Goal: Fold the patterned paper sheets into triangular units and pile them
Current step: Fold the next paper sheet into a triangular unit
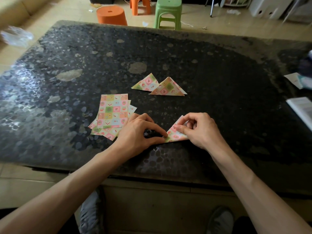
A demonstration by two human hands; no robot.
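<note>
A paper triangle in left hand and right hand — sheets alongside

Folded paper partly under right hand

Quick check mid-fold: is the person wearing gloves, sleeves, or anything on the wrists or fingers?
No. The left hand and right hand are ungloved, with no rings, watch or wristband visible. Above both wrists nothing is worn as far as the frame's lower edge; no sleeve shows.
</note>
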